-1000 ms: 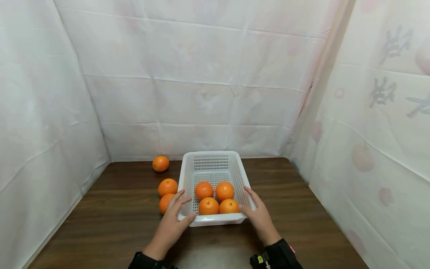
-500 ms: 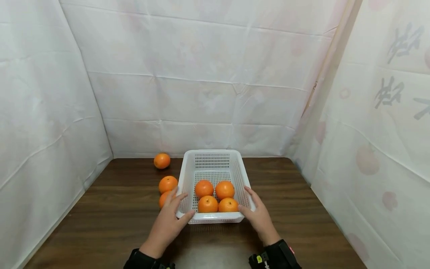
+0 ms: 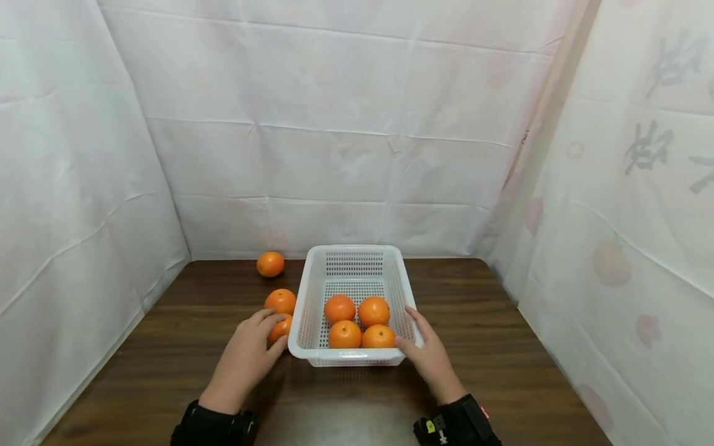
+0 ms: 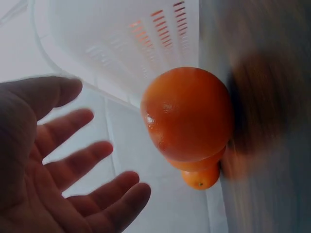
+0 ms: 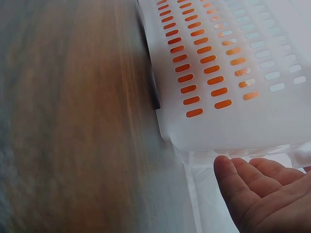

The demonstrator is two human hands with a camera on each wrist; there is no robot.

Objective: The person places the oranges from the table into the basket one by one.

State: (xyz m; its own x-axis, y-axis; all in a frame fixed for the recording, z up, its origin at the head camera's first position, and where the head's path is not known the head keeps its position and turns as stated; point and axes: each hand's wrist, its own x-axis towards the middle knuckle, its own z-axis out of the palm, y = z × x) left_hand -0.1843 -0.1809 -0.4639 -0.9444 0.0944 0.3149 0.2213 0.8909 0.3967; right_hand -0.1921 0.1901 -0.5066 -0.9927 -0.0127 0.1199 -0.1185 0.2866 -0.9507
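Note:
My left hand hovers with spread, slightly bent fingers over the nearest orange, left of the white plastic basket. In the left wrist view a gap shows between that orange and my fingers. My right hand grips the basket at its front right corner, thumb over the rim and fingers along the outside. From the right wrist, the fingertips sit right under the rim, beside the slotted wall. Several oranges lie in the basket's near half.
Just behind the nearest orange is a second loose one. Another orange lies at the table's back edge. The dark wooden table is enclosed by white cloth at the back and sides.
My left hand has let go of the basket's front left corner and moved left, over the nearest loose orange. My right hand has stayed at the basket's right corner.

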